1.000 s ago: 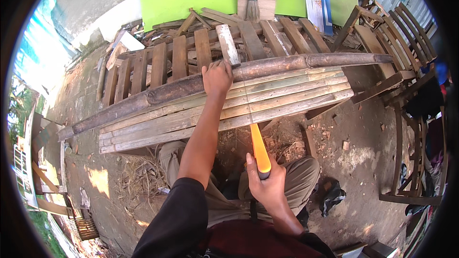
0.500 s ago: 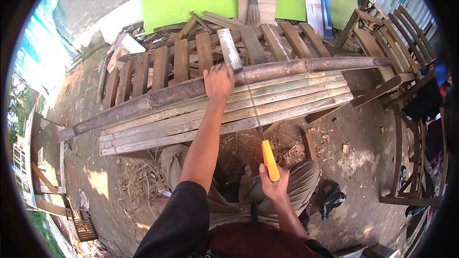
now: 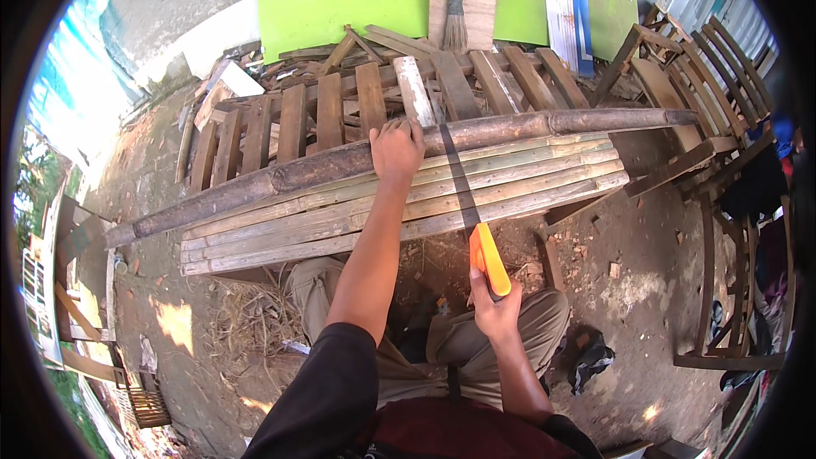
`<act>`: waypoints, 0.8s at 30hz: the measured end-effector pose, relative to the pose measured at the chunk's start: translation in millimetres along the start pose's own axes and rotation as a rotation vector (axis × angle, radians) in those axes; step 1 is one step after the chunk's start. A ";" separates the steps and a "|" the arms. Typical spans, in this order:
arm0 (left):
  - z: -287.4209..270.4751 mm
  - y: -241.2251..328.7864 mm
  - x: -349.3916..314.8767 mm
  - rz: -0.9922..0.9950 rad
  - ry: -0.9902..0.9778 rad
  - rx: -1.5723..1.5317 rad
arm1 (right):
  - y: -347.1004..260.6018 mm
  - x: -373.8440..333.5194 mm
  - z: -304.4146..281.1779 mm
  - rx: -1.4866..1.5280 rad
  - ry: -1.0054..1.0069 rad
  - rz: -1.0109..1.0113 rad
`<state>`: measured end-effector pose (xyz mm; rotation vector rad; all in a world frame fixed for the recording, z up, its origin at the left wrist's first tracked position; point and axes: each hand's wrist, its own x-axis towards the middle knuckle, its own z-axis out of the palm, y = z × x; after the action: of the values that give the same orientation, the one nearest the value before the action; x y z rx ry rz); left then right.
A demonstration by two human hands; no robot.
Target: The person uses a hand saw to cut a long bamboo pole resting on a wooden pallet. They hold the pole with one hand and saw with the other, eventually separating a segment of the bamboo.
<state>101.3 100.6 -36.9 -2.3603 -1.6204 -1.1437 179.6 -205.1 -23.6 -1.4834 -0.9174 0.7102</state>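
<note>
A long brown bamboo pole (image 3: 323,170) lies across several pale split bamboo strips (image 3: 535,187). My left hand (image 3: 397,151) is closed over the pole near its middle, fingers wrapped across the top. In my right hand (image 3: 497,314), near my knee, is the orange handle of a handsaw (image 3: 486,255). Its dark blade slants up and away across the strips to the pole, crossing it just right of my left hand. Whether the teeth touch the pole I cannot tell.
Beyond the pole stands a slatted wooden rack (image 3: 327,110), with scrap wood behind it. A broom (image 3: 455,25) leans among green panels (image 3: 348,0). Wooden chairs (image 3: 714,323) stand at the right. Dry fibres (image 3: 255,314) lie on the ground at the left.
The saw has tilted, so its blade shows its broad flat side instead of a thin edge. My right hand has moved slightly forward and right. My left hand keeps its hold on the pole.
</note>
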 end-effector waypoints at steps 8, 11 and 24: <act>4.7 -2.7 -2.7 0.033 0.073 -0.020 | -9.5 -8.7 -3.3 0.045 -0.061 -0.246; 2.0 1.1 -0.6 -0.022 -0.032 0.010 | 5.2 -14.4 -6.0 -0.063 -0.046 -0.301; 0.1 -0.9 0.1 0.006 -0.014 0.036 | -23.2 -18.4 3.9 -0.235 0.067 -0.240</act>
<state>100.7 101.1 -37.2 -2.3547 -1.6226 -1.0904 163.7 -219.0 -2.5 -1.5573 -1.1343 0.3849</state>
